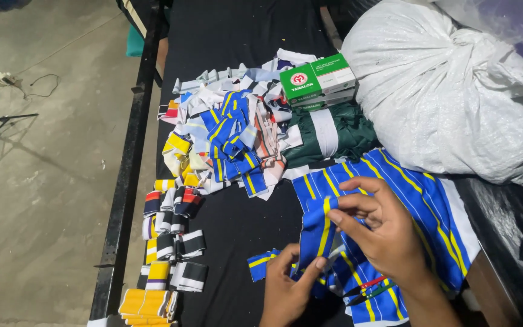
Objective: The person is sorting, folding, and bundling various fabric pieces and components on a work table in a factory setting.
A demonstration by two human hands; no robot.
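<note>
Black cloth covered the long table, and a grey concrete floor lay on the left side of it. Both hands were low in the picture, working on blue cloth with yellow stripes. The right hand pinched a folded blue and yellow strip between its thumb and fingers, holding it up a little off the table. The left hand was just under it, and its thumb and first finger pinched the bottom end of the same strip. A short loose end of blue and yellow cloth lay on the table just beside the left hand. Under the right hand sat a bigger stack of blue striped cloth with a white edge. A dark tool with red and green handles lay on that stack near the right wrist, but it was too small to tell what it was. Farther up the table was a messy heap of cloth scraps in white, blue, yellow and red. Small folded pieces sat in rows by the left edge of the table. A green and white box rested on dark green cloth. A big white sack, tied at the top, filled the right corner
</note>
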